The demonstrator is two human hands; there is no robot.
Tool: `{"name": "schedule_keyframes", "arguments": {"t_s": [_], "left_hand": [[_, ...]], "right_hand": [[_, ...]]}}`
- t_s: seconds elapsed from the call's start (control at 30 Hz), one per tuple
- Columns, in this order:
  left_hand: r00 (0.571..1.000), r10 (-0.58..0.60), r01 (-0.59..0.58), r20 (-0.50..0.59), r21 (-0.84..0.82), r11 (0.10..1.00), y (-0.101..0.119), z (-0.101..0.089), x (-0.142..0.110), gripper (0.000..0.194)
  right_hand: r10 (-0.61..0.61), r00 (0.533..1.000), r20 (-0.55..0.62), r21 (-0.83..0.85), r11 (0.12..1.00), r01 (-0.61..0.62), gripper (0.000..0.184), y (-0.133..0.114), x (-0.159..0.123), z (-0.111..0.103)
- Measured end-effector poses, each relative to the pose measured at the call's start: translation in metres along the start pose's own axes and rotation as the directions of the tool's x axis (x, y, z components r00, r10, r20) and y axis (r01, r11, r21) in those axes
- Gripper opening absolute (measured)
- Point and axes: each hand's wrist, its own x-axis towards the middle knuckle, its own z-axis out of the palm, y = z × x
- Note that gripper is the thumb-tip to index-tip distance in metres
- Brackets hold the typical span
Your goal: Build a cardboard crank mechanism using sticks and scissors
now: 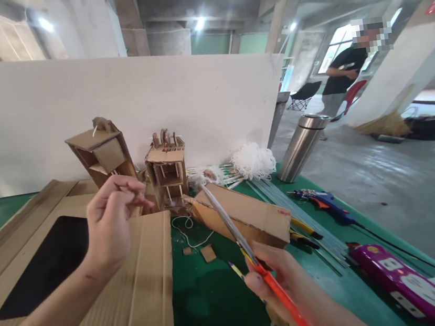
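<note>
My right hand [285, 276] is closed round the red handles of a pair of scissors [236, 229], whose blades point up and away to the left. My left hand [112, 213] is raised above a large cardboard sheet [145, 288], its fingers curled in; whatever they may pinch is too small or hidden to make out. Behind it stand two small cardboard structures, a left one [101, 151] and a middle one [167, 172]. Past the scissor blades lies a long cardboard box [247, 212]. A thin yellow stick with a dark tip [236, 270] shows beside my right hand.
A black tablet-like slab [51, 268] lies on the cardboard sheet. White string [255, 161], a steel flask [303, 147], clear glue sticks [273, 196], a glue gun [326, 205] and a purple case [406, 280] line the right side. A person [344, 70] stands beyond the table.
</note>
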Motion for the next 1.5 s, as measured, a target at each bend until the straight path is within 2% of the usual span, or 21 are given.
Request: {"name": "schedule_keyframes", "arguments": {"t_s": [0.07, 0.1, 0.13, 0.17, 0.2, 0.3, 0.43, 0.53, 0.67, 0.8, 1.0, 1.2, 1.27, 1.33, 1.37, 1.43, 1.5], "left_hand": [[0.999, 0.036, -0.039, 0.020, 0.190, 0.981, -0.003, -0.009, 0.013, 0.017], [0.996, 0.039, -0.066, 0.078, 0.387, 0.920, -0.005, -0.013, 0.017, 0.019], [0.986, 0.005, -0.106, 0.168, 0.596, 0.796, -0.007, -0.016, 0.019, 0.021], [0.965, -0.061, -0.162, 0.254, 0.766, 0.622, -0.010, -0.019, 0.021, 0.024], [0.946, -0.127, -0.191, 0.297, 0.831, 0.523, -0.014, -0.021, 0.021, 0.022], [0.885, -0.283, -0.264, 0.370, 0.899, 0.350, -0.033, -0.024, 0.015, 0.022], [0.813, -0.432, -0.306, 0.390, 0.918, 0.252, -0.056, -0.029, 0.009, 0.032], [0.750, -0.521, -0.336, 0.407, 0.914, 0.229, -0.057, -0.033, 0.013, 0.038], [0.659, -0.622, -0.350, 0.424, 0.904, 0.245, -0.043, -0.036, 0.023, 0.038], [0.607, -0.666, -0.363, 0.434, 0.897, 0.253, -0.035, -0.038, 0.024, 0.035], [0.604, -0.651, -0.361, 0.459, 0.886, 0.290, -0.040, -0.040, 0.022, 0.028], [0.662, -0.594, -0.281, 0.456, 0.887, 0.367, -0.033, -0.050, 0.038, 0.039], [0.621, -0.642, -0.250, 0.450, 0.890, 0.382, -0.027, -0.056, 0.043, 0.038], [0.528, -0.717, -0.227, 0.455, 0.889, 0.397, -0.021, -0.062, 0.044, 0.040], [0.496, -0.737, -0.232, 0.459, 0.888, 0.397, -0.019, -0.065, 0.043, 0.042], [0.461, -0.763, -0.247, 0.452, 0.892, 0.379, -0.017, -0.069, 0.040, 0.047], [0.450, -0.779, -0.260, 0.437, 0.899, 0.354, -0.020, -0.072, 0.038, 0.048]], "right_hand": [[-0.006, 1.000, -0.025, -0.066, 0.998, 0.005, 0.036, 0.004, 0.000, -0.001], [-0.008, 0.999, -0.034, -0.101, 0.995, 0.004, 0.035, 0.005, 0.000, -0.001], [-0.010, 0.999, -0.039, -0.137, 0.991, 0.004, 0.035, 0.006, 0.000, -0.001], [-0.013, 0.999, -0.043, -0.167, 0.986, 0.006, 0.035, 0.007, 0.001, -0.001], [-0.020, 0.999, -0.044, -0.189, 0.982, 0.011, 0.036, 0.007, 0.001, 0.000], [-0.025, 0.999, -0.047, -0.214, 0.977, 0.014, 0.037, 0.007, 0.001, 0.001], [0.006, 0.998, -0.062, -0.222, 0.975, -0.020, 0.039, 0.008, 0.002, 0.002], [0.024, 0.997, -0.074, -0.224, 0.974, -0.040, 0.039, 0.009, 0.002, 0.002], [0.027, 0.997, -0.071, -0.239, 0.970, -0.043, 0.036, 0.011, 0.002, 0.002], [0.041, 0.996, -0.078, -0.264, 0.963, -0.061, 0.037, 0.011, 0.002, 0.003], [0.063, 0.995, -0.082, -0.304, 0.949, -0.085, 0.038, 0.011, 0.003, 0.005], [0.078, 0.995, -0.067, -0.322, 0.942, -0.096, 0.034, 0.014, 0.001, 0.006], [0.087, 0.994, -0.060, -0.333, 0.937, -0.102, 0.032, 0.015, 0.001, 0.006], [0.096, 0.994, -0.049, -0.347, 0.932, -0.107, 0.033, 0.014, 0.002, 0.006], [0.101, 0.994, -0.041, -0.355, 0.929, -0.109, 0.034, 0.013, 0.003, 0.007], [0.111, 0.994, -0.023, -0.371, 0.922, -0.111, 0.034, 0.012, 0.004, 0.007], [0.120, 0.993, -0.017, -0.377, 0.919, -0.118, 0.034, 0.011, 0.005, 0.007]]}}
